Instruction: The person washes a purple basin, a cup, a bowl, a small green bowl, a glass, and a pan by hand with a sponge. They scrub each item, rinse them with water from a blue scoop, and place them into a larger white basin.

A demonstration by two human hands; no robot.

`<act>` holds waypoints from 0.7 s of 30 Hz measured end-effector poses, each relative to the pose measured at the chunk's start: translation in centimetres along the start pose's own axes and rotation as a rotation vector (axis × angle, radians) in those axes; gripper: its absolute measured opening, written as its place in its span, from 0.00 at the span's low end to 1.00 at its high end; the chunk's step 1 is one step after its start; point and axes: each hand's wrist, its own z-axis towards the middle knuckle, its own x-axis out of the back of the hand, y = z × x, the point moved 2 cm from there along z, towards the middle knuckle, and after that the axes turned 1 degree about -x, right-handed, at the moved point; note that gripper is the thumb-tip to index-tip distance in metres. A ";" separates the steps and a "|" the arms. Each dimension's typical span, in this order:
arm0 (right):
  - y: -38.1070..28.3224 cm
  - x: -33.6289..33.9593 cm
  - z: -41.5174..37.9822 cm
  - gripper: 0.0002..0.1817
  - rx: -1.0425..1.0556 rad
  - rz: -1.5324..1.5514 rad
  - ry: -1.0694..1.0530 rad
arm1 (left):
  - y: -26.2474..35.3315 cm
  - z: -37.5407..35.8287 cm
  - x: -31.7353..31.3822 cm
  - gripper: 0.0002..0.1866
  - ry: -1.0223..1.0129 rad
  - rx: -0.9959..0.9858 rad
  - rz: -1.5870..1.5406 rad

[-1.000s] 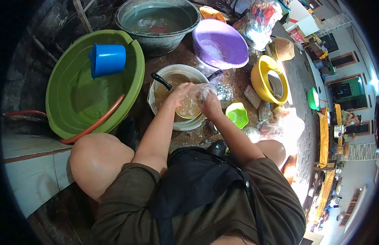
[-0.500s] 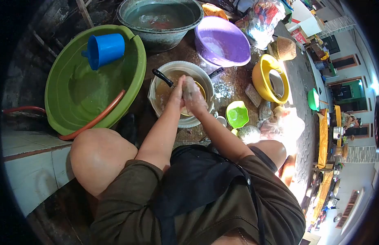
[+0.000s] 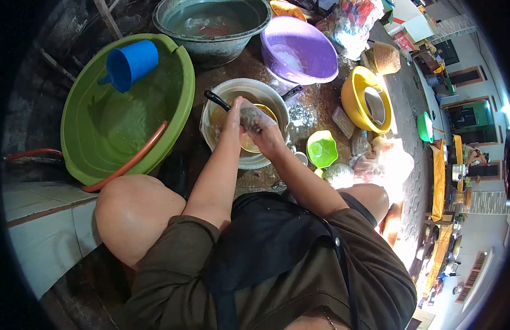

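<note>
Two bare hands, the left hand (image 3: 236, 113) and the right hand (image 3: 270, 138), meet over a white basin (image 3: 241, 82) with a wet grey wad (image 3: 249, 116) held between them. The right hand bends around the near end of the wad; the left hand lies along the other side, and whether its fingers close fully cannot be determined. The wad is positioned above a yellow-rimmed bowl (image 3: 270, 111), which sits inside the basin amid cloudy water (image 3: 218, 119). Caution: wet, apparently soapy surfaces reduce grip, so the wad could slip free and cause splashing. A black handle (image 3: 217, 100) projects over the basin's left rim, close to the left hand; a sideways knock could dislodge whatever it is attached to. A second black handle (image 3: 292, 92) presents the same hazard at the far right rim. A white cup (image 3: 301, 158) stands just beside the basin, near the right forearm (image 3: 307, 179); a low sweep of that arm could topple it. Markings: no brand, label or lettering is legible. The blue dipper (image 3: 139, 63) shows a plain surface; any print on the filled plastic bag (image 3: 351, 27) or the red box (image 3: 402, 40) is too small or blurred to read.
</note>
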 end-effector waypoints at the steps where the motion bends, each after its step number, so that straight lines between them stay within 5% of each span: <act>1: 0.0 -0.1 0.0 0.24 -0.089 0.329 -0.048 | 0.9 -0.4 0.0 0.32 0.034 -0.065 -0.015; 2: 0.0 -0.2 -0.5 0.25 -0.182 0.656 -0.097 | 1.5 -0.9 -0.1 0.31 0.069 -0.125 -0.032; 3: -1.5 -0.3 -1.6 0.30 0.182 0.453 0.009 | 2.6 -3.9 -1.4 0.31 0.080 -0.056 0.038; 4: -0.5 -0.1 -1.9 0.34 0.407 -0.120 0.008 | 2.1 -2.5 -1.3 0.31 0.071 -0.051 0.042; 7: 2.8 -1.2 -1.1 0.35 0.478 -0.485 0.009 | -1.1 2.3 -1.2 0.31 0.030 -0.119 0.105; 9: 2.4 -1.0 -1.2 0.29 0.392 0.203 0.029 | -1.6 0.0 -1.7 0.31 -0.041 -0.073 0.076; 10: 3.4 -1.4 -1.2 0.29 0.380 0.200 0.043 | -1.9 -1.3 -2.2 0.31 -0.099 -0.033 0.033; 12: 6.8 -2.0 -1.3 0.20 -0.290 1.421 0.110 | -2.5 1.1 -0.6 0.30 -0.222 -0.025 0.012; 13: 3.9 -0.4 -2.2 0.12 -0.292 1.430 0.235 | -2.6 1.4 -1.0 0.28 -0.284 -0.054 -0.005; 16: 6.4 2.2 -3.0 0.13 -0.421 1.178 0.368 | -3.1 2.9 -1.2 0.21 -0.305 -0.035 -0.029; 18: 15.1 3.3 -3.1 0.16 -0.476 0.907 0.674 | -2.1 5.9 1.0 0.19 -0.129 -0.535 1.046; 19: 15.5 5.7 -4.3 0.23 -0.712 0.698 0.785 | -0.6 5.6 1.1 0.20 -0.109 -0.574 1.382; 20: 17.6 7.3 -5.3 0.21 -0.617 0.652 0.927 | 0.1 4.3 1.0 0.20 -0.098 -0.570 1.387; 21: 20.9 8.4 -6.3 0.21 -0.716 0.551 1.052 | 0.6 2.7 0.8 0.20 0.060 -0.691 1.736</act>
